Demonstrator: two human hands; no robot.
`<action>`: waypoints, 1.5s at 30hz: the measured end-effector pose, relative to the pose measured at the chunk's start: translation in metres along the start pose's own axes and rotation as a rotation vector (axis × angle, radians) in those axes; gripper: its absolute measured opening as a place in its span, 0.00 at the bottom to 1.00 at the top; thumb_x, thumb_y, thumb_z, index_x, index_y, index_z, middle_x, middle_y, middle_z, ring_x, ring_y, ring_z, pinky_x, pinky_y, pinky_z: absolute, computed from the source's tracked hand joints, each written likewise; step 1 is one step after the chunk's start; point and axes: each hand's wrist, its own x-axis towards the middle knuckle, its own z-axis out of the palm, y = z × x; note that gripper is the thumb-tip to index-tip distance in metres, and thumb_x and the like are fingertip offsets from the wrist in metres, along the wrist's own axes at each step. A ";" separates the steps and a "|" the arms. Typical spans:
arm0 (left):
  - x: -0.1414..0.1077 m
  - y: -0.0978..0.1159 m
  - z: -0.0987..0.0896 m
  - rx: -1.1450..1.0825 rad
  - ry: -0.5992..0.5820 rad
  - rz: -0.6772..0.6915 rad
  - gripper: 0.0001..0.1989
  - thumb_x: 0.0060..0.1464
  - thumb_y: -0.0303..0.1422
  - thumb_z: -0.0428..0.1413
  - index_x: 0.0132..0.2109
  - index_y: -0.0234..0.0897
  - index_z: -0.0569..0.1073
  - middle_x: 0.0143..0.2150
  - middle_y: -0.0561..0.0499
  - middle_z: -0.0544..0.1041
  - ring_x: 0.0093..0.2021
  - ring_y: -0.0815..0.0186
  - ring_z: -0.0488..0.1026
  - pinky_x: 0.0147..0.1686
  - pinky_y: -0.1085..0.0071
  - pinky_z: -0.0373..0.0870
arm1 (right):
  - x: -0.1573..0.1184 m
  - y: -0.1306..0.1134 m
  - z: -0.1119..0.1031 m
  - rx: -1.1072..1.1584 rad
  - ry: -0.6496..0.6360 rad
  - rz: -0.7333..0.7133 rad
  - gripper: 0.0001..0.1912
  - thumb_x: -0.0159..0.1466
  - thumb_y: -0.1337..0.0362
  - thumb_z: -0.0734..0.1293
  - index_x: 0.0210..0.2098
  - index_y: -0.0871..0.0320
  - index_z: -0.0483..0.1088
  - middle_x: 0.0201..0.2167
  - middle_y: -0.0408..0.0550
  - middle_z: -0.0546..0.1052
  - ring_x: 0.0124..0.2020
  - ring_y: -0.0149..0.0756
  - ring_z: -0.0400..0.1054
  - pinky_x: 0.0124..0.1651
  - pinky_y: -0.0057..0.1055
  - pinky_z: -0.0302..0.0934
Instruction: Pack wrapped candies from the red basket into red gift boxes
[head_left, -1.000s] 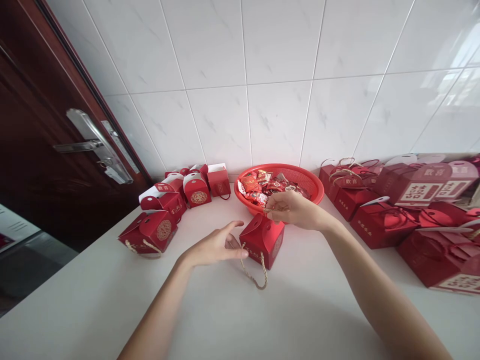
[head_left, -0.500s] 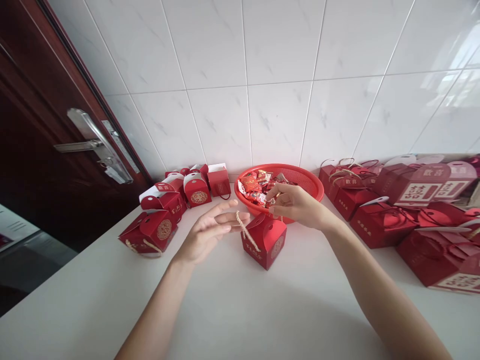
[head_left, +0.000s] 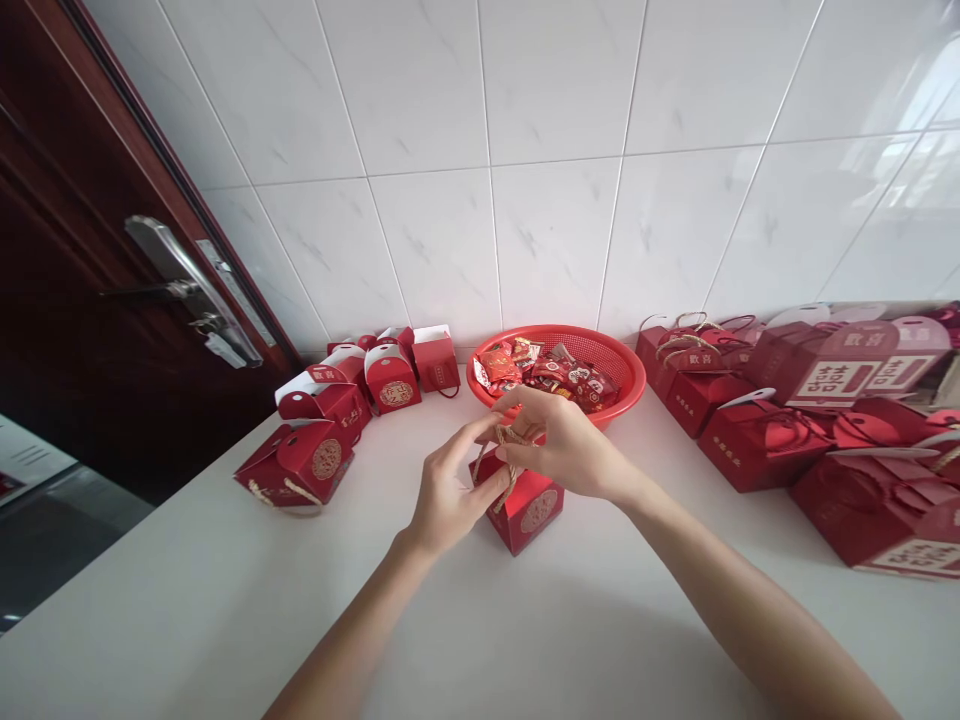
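A small red gift box [head_left: 529,515] with a gold round emblem stands upright on the white table [head_left: 480,640], in front of the basket. Over its top, my left hand [head_left: 450,490] pinches the twisted rope handle [head_left: 511,435] from the left side. My right hand [head_left: 562,445] is closed on the rope too, its fingertips meeting the left ones above the lid. The fingers hide much of the box's top. Just behind the hands sits a red plastic basket [head_left: 634,385] holding wrapped candies [head_left: 555,370].
To the left stand several small red boxes [head_left: 300,460], some with raised white-lined flaps. Many more red gift boxes [head_left: 765,440] crowd the right side. A tiled wall [head_left: 555,240] backs the table, and a dark wooden door [head_left: 67,220] is at the left.
Both hands have come together over the box and closed on the rope handle. The right hand has moved left and down from the basket's front edge. The box has shifted slightly.
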 end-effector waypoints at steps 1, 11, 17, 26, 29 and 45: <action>0.000 0.001 0.001 0.016 -0.002 0.004 0.21 0.56 0.29 0.61 0.57 0.40 0.72 0.44 0.49 0.82 0.43 0.63 0.79 0.46 0.68 0.76 | 0.000 0.000 0.001 -0.009 0.005 -0.012 0.12 0.58 0.73 0.66 0.41 0.56 0.68 0.25 0.38 0.77 0.30 0.34 0.73 0.35 0.29 0.63; -0.004 -0.003 0.009 0.182 -0.065 -0.278 0.18 0.51 0.36 0.64 0.49 0.42 0.74 0.45 0.48 0.74 0.46 0.59 0.74 0.49 0.62 0.73 | 0.001 0.003 -0.010 -0.018 0.094 0.017 0.14 0.56 0.73 0.65 0.42 0.55 0.69 0.25 0.39 0.74 0.30 0.34 0.70 0.36 0.31 0.62; -0.007 -0.008 0.014 0.144 -0.219 -0.372 0.11 0.55 0.40 0.60 0.43 0.41 0.76 0.51 0.45 0.73 0.52 0.55 0.74 0.53 0.61 0.71 | 0.001 0.003 -0.010 -0.146 0.050 0.020 0.12 0.56 0.74 0.64 0.39 0.55 0.69 0.25 0.39 0.73 0.29 0.33 0.69 0.34 0.29 0.59; -0.009 -0.009 0.018 0.035 -0.259 -0.360 0.14 0.56 0.37 0.59 0.48 0.40 0.76 0.56 0.44 0.74 0.55 0.55 0.74 0.57 0.61 0.69 | 0.002 0.001 -0.008 -0.555 0.165 -0.011 0.15 0.57 0.77 0.61 0.41 0.55 0.69 0.31 0.46 0.76 0.30 0.35 0.67 0.31 0.28 0.50; -0.008 -0.011 0.019 -0.062 -0.265 -0.354 0.16 0.57 0.36 0.58 0.52 0.40 0.75 0.57 0.44 0.75 0.57 0.55 0.73 0.58 0.61 0.69 | 0.002 0.000 -0.011 -0.643 0.171 -0.019 0.14 0.58 0.76 0.61 0.40 0.54 0.70 0.31 0.46 0.76 0.29 0.35 0.66 0.31 0.28 0.49; -0.023 -0.020 0.033 -0.231 -0.065 -0.538 0.19 0.60 0.46 0.52 0.49 0.38 0.75 0.53 0.43 0.77 0.55 0.54 0.73 0.57 0.59 0.68 | -0.025 -0.016 -0.052 -0.696 0.356 0.008 0.09 0.57 0.72 0.63 0.35 0.56 0.72 0.27 0.43 0.75 0.26 0.31 0.63 0.29 0.27 0.50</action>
